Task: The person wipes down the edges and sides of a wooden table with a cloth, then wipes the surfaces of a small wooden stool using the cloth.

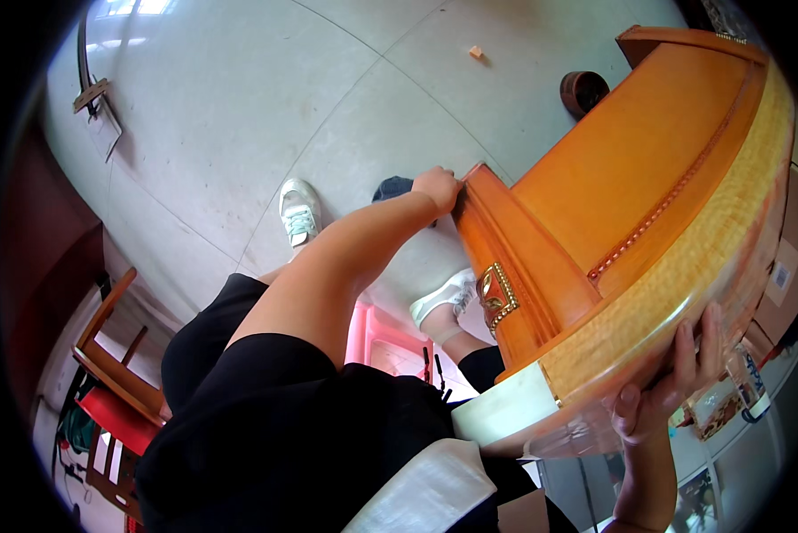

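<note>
A large piece of orange-brown wooden furniture [645, 146] fills the right side, with a carved bead line and a gilt ornament [497, 296] on its end post. Its curved edge [678, 293] is yellow, wood-grained and glossy. At the far end of the post, my left hand [437, 190] has its fingers curled over the corner. My right hand [668, 380] holds the pale, glossy face beside the curved edge, thumb and fingers spread against it. A white block or strip [505, 410] lies at the near end, close to my body.
A pink plastic stool [392, 340] stands below my arm, between my legs. On the tiled floor are a small orange-tan piece [476, 51] and a dark brown round object [582, 92]. A wooden chair [116, 353] stands at left, cardboard boxes [782, 280] at right.
</note>
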The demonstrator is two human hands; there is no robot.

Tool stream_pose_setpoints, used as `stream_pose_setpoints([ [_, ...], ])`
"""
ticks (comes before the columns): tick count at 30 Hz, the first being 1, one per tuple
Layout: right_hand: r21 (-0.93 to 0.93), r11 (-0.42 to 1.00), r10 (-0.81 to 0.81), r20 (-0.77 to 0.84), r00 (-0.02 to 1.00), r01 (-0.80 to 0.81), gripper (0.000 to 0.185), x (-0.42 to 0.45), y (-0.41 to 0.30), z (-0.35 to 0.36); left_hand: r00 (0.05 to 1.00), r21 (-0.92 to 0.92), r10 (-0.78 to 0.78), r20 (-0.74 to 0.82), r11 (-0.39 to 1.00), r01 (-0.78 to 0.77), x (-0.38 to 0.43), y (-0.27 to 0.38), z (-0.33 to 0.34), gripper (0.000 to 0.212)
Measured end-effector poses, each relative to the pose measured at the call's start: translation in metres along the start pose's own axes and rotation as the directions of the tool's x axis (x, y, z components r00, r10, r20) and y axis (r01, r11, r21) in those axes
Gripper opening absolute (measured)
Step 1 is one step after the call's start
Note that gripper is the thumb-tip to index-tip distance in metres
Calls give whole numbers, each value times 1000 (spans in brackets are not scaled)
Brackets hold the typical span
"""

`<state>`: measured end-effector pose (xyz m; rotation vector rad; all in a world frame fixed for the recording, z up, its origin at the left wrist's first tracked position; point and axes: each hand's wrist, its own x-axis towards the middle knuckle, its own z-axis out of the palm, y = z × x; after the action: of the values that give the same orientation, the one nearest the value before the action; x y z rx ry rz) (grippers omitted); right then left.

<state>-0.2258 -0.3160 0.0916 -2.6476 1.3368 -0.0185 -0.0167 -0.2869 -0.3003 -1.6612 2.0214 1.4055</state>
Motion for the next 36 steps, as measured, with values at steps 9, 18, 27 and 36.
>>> stream_pose_setpoints([
  [9, -42, 999, -21, 36, 999, 22, 68, -1, 2, -4, 989, -186, -148, -16, 972, 142, 9, 4, 5, 23],
  [18, -49, 998, 37, -51, 998, -40, 64, -3, -2, 2, 907, -442, -364, -213, 864, 243, 58, 36, -19, 21],
  [27, -51, 998, 35, -45, 998, -38, 65, -3, -3, 3, 968, -337, -198, -155, 932, 137, 60, 21, -8, 23],
  [36, -29, 999, 17, -55, 998, -19, 66, 0, 1, 3, 922, -99, -167, 349, 972, 214, -4, -14, 17, 26],
])
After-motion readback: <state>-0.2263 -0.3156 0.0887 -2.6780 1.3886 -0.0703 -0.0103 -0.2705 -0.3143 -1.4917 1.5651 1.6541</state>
